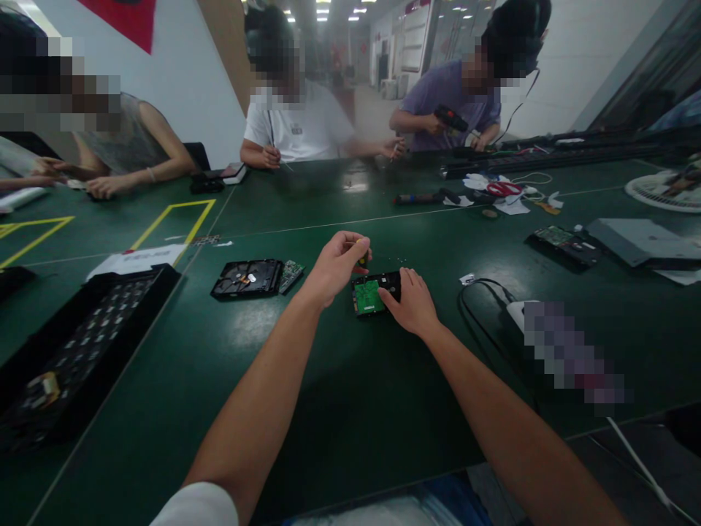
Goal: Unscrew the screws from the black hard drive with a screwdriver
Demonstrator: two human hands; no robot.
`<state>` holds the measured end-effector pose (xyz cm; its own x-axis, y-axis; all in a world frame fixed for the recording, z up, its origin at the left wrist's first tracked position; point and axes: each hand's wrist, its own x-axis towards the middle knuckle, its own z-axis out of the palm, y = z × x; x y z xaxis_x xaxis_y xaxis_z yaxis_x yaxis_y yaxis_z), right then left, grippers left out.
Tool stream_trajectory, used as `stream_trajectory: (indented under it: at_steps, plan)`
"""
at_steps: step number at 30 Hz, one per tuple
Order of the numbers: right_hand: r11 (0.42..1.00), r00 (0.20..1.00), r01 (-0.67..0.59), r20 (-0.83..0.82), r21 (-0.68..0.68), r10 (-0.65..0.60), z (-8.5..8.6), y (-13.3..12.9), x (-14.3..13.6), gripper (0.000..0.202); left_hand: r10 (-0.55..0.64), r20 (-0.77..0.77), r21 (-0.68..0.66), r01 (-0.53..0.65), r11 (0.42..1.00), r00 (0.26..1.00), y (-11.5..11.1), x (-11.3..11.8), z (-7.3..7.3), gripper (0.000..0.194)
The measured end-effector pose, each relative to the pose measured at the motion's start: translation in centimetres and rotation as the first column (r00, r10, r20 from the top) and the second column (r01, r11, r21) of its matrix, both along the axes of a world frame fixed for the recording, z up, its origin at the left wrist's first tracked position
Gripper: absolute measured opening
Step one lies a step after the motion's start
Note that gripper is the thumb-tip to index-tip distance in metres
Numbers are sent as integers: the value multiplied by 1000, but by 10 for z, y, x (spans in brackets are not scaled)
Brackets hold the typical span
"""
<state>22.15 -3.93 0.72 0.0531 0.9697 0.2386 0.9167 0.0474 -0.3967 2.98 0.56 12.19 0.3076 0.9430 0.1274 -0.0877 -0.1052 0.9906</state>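
Observation:
On the green table (307,409) lies a hard drive (368,295) with its green circuit board facing up. My right hand (412,301) rests on the drive's right side, thumb on the board and fingers over the far edge. My left hand (340,264) is just above and left of the drive, its fingers pinched round a small yellow and dark tool (362,258), mostly hidden by the fingers. To the left sit another hard drive (247,279) and a loose circuit board (290,276) beside it.
A long black tray (90,343) stands at the left. On the right are a cable (479,321), a blurred-out phone-like object (569,351), another drive (564,245) and a grey metal box (640,241). Several people work across the table; one holds a power tool (450,117).

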Motion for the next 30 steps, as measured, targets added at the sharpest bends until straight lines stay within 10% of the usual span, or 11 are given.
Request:
stream_trajectory:
  at_steps: [30]
  plan:
    - [1000, 1000, -1, 11, 13, 1, 1, -1, -1, 84, -30, 113, -10, 32, 999, 993, 2, -3, 2, 14]
